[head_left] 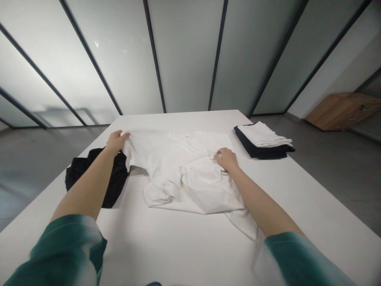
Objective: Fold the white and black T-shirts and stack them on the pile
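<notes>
A white shirt (166, 155) lies partly spread on the white table, its lower part bunched and wrinkled toward me. My left hand (117, 141) pinches the shirt's left sleeve end, lifting it slightly beside a crumpled black cloth (117, 180). On the other side, my right hand (226, 159) has its fingers closed on the shirt near its right sleeve. Part of the white fabric trails under my right forearm.
The white table (172, 246) reaches toward a frosted glass wall. At its right edge sits a stack of folded clothes, with white cloth (263, 134) on top of black cloth (262, 151). A wooden piece (342, 111) stands beyond, at far right.
</notes>
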The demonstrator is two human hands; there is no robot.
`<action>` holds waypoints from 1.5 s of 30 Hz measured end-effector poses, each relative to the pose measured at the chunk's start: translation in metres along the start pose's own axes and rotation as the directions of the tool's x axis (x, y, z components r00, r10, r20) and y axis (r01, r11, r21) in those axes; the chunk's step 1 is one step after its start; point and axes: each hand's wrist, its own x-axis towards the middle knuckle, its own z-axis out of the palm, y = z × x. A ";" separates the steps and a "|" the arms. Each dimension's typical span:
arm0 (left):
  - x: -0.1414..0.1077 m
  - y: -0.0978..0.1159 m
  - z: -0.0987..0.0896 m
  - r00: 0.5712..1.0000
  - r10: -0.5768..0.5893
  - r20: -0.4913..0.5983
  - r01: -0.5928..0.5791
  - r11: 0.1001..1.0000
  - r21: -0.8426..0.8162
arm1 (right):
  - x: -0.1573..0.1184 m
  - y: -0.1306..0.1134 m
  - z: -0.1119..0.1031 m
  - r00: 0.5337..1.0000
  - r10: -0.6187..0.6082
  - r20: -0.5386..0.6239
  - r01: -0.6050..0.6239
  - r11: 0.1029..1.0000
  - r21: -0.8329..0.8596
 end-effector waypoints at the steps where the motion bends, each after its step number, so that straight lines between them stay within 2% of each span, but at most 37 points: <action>1: 0.006 0.002 -0.005 0.999 0.024 -0.029 -0.021 0.995 0.095 | 0.000 0.000 0.000 1.000 -0.001 0.000 0.001 1.000 0.003; 3: 0.016 0.003 -0.012 0.999 0.039 0.007 -0.040 0.967 0.252 | 0.000 0.001 0.001 1.000 -0.002 0.000 0.002 1.000 0.008; 5: 0.020 -0.001 -0.018 0.988 -0.030 0.154 -0.031 0.925 0.380 | 0.000 0.001 0.000 1.000 0.003 0.001 -0.003 1.000 0.008; 6: 0.020 -0.004 -0.021 0.964 -0.093 0.248 -0.027 0.897 0.440 | 0.000 0.000 0.000 1.000 0.005 0.001 -0.005 1.000 0.007; 8: 0.017 -0.011 -0.027 0.885 -0.245 0.395 -0.010 0.840 0.543 | 0.001 0.000 0.000 1.000 0.006 0.002 -0.006 1.000 0.004; 10: 0.010 -0.018 -0.035 0.820 -0.336 0.464 0.039 0.841 0.540 | 0.001 -0.001 0.000 1.000 0.006 0.004 -0.006 1.000 0.004; 11: 0.006 -0.021 -0.039 0.811 -0.339 0.478 0.084 0.875 0.477 | 0.001 -0.001 0.000 1.000 0.008 0.004 -0.008 1.000 0.006; 12: 0.002 -0.023 -0.043 0.818 -0.317 0.479 0.136 0.917 0.374 | 0.001 -0.001 0.000 1.000 0.011 0.003 -0.011 1.000 0.008; 14: -0.005 -0.026 -0.049 0.861 -0.244 0.447 0.225 0.970 0.095 | 0.002 0.000 0.001 1.000 0.015 0.001 -0.015 1.000 0.012; 17: -0.008 -0.020 -0.051 0.907 -0.158 0.390 0.261 0.938 -0.227 | 0.002 0.000 0.002 1.000 0.006 0.000 -0.006 1.000 0.015; 22: -0.004 0.018 -0.039 0.916 0.005 0.402 0.184 0.883 -0.432 | 0.002 0.002 0.002 1.000 -0.002 0.003 0.002 1.000 0.014; 25: -0.002 0.048 -0.021 0.894 0.088 0.440 0.143 0.873 -0.466 | 0.002 0.002 0.002 1.000 -0.004 0.012 0.004 1.000 0.022; 29: -0.010 0.086 0.016 0.854 0.173 0.490 0.094 0.876 -0.473 | 0.001 0.001 0.001 1.000 0.004 0.015 -0.004 1.000 0.030; 33: -0.026 0.105 0.051 0.722 0.349 0.598 0.032 0.846 -0.532 | 0.000 0.000 0.000 1.000 0.007 0.019 -0.007 0.999 0.041; 34: -0.029 0.104 0.058 0.703 0.366 0.610 0.019 0.848 -0.530 | 0.000 0.000 -0.001 1.000 0.007 0.022 -0.008 0.999 0.041; 35: -0.031 0.102 0.065 0.702 0.365 0.611 -0.001 0.859 -0.512 | 0.000 0.000 -0.001 1.000 0.006 0.024 -0.007 0.999 0.040; 37: -0.034 0.090 0.078 0.744 0.310 0.592 -0.049 0.909 -0.415 | 0.000 0.001 0.000 1.000 0.005 0.026 -0.005 0.999 0.032; 39: -0.038 0.071 0.089 0.793 0.241 0.560 -0.117 0.962 -0.248 | 0.000 0.001 0.001 1.000 0.001 0.020 -0.001 1.000 0.025; 41: -0.047 0.049 0.097 0.823 0.229 0.519 -0.220 0.972 -0.079 | 0.001 0.002 0.002 1.000 -0.003 0.009 0.003 1.000 0.023; 43: -0.059 0.025 0.100 0.819 0.284 0.498 -0.344 0.938 0.032 | 0.001 0.002 0.004 1.000 -0.008 -0.002 0.008 1.000 0.027; 45: -0.074 0.003 0.097 0.790 0.361 0.496 -0.463 0.881 0.096 | 0.002 0.003 0.005 1.000 -0.012 -0.009 0.012 0.999 0.030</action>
